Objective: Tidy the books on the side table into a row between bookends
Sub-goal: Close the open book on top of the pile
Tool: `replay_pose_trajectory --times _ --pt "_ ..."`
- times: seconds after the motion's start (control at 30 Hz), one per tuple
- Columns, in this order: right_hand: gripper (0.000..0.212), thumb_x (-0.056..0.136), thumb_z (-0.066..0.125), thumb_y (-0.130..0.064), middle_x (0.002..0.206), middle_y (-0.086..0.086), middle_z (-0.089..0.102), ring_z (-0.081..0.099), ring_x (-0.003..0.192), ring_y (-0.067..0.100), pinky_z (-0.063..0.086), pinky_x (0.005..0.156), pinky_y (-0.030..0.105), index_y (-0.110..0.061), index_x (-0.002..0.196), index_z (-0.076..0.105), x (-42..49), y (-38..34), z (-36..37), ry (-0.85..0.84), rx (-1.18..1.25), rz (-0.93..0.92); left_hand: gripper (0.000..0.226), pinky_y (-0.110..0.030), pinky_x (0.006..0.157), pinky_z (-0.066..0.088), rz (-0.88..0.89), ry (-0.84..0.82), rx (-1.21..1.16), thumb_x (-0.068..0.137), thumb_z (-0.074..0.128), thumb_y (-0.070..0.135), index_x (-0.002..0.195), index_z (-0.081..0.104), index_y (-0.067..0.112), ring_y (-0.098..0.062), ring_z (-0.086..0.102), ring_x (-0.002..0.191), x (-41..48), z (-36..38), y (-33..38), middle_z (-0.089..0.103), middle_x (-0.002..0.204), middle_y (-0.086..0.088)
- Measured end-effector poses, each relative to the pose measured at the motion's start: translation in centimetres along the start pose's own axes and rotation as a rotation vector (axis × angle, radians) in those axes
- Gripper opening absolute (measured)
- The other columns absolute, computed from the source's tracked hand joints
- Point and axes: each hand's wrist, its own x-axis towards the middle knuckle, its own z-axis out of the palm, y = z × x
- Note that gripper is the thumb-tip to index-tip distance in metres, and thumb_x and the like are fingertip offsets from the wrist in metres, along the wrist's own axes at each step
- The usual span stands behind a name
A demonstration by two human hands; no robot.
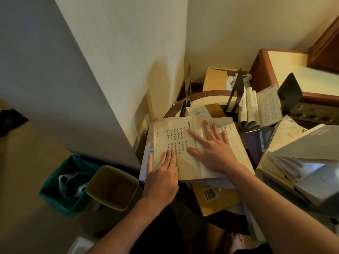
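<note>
An open cream book (170, 140) with printed columns of characters lies flat on a pile on the round side table (170, 109). My left hand (162, 177) rests flat on its lower left page, fingers together. My right hand (212, 147) presses on the right page with fingers spread. Three black metal bookends stand behind: one at the wall (188, 88), one in the middle (236, 90), one at the right (290, 90). Several books (260, 107) lean between the middle and right bookends. A small white and gold book (207, 110) lies between the left and middle bookends.
Loose books are heaped at the right (300, 162), and a yellow book with a barcode (216, 197) lies near the table's front edge. A teal bin (62, 182) and a tan bin (111, 187) stand on the floor at left. A wall corner is close at left.
</note>
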Motion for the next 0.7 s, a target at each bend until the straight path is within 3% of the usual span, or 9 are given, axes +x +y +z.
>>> replay_pose_trajectory --times 0.3,0.57,0.7 --pt "0.068 0.091 0.024 -0.082 0.167 -0.004 -0.024 -0.026 0.152 0.026 -0.012 0.123 0.053 -0.065 0.148 -0.009 0.0 -0.1 -0.1 -0.003 -0.007 0.006 0.056 -0.053 0.126 -0.005 -0.037 -0.018 -0.037 0.110 0.018 0.034 0.162 0.006 0.016 -0.011 0.004 0.156 6.6 -0.6 0.4 0.009 0.170 0.001" --pt "0.069 0.090 0.025 -0.082 0.167 -0.003 -0.023 -0.024 0.152 0.026 -0.013 0.123 0.052 -0.064 0.150 -0.006 0.0 0.0 0.0 0.014 0.002 -0.008 0.066 -0.043 0.123 -0.007 0.078 -0.002 0.005 0.101 -0.001 0.043 0.161 0.012 0.018 -0.012 0.006 0.156 0.9 0.2 0.7 0.015 0.168 0.002" --pt "0.070 0.091 0.025 -0.082 0.167 -0.003 -0.023 -0.024 0.152 0.026 -0.012 0.123 0.052 -0.063 0.150 -0.007 -0.1 0.1 0.0 0.024 0.002 -0.012 0.061 -0.042 0.124 -0.007 0.069 -0.024 -0.028 0.104 0.008 0.042 0.160 0.008 0.020 -0.010 0.002 0.156 0.6 0.2 0.5 0.010 0.168 0.005"
